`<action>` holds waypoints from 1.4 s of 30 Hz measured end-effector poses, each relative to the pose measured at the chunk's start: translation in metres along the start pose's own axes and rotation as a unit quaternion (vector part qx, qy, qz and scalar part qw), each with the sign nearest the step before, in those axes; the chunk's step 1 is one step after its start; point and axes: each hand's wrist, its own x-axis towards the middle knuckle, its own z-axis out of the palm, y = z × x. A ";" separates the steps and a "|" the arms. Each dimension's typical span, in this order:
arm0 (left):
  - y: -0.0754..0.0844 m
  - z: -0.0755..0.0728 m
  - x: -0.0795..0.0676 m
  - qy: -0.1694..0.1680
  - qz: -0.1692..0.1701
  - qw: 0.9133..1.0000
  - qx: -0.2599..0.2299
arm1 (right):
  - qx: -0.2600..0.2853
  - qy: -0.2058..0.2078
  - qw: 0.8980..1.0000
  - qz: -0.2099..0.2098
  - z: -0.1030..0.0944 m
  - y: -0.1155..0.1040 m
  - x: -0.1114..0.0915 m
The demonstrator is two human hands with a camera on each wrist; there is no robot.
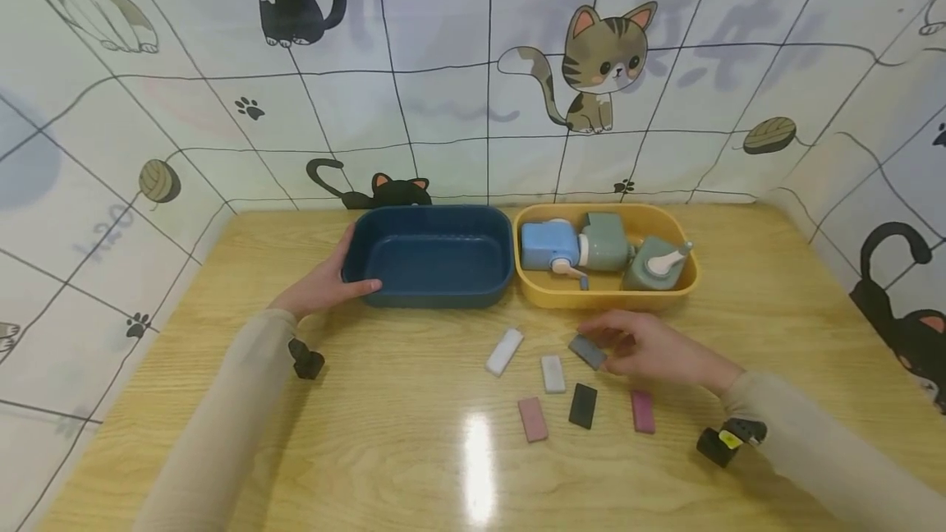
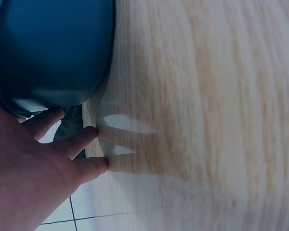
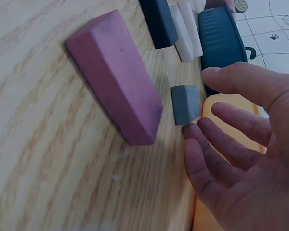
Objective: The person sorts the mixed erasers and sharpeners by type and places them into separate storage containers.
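My left hand rests at the left end of a dark blue bin, its thumb at the front rim. In the left wrist view its fingers spread beside the bin's corner, tips at the table. My right hand reaches to a small grey eraser, thumb and fingers parted around it. In the right wrist view a gap shows between the thumb and that eraser, with fingertips close to its end. Near this hand lie a magenta eraser and a black eraser.
Two white erasers and a pale pink eraser lie farther left. Behind them stands a yellow bin holding a blue crank sharpener and green ones. The cat-print backdrop rises behind the wooden table.
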 end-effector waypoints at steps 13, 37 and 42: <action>-0.005 0.000 0.002 0.005 0.003 1.000 0.003 | -0.026 -0.027 0.999 0.018 0.003 -0.004 0.007; -0.006 0.000 0.003 0.001 0.003 1.000 -0.001 | -0.013 -0.010 1.000 0.016 0.012 -0.004 0.013; -0.003 -0.001 0.001 -0.001 0.002 1.000 -0.003 | 0.000 -0.002 1.000 0.009 0.012 -0.003 0.015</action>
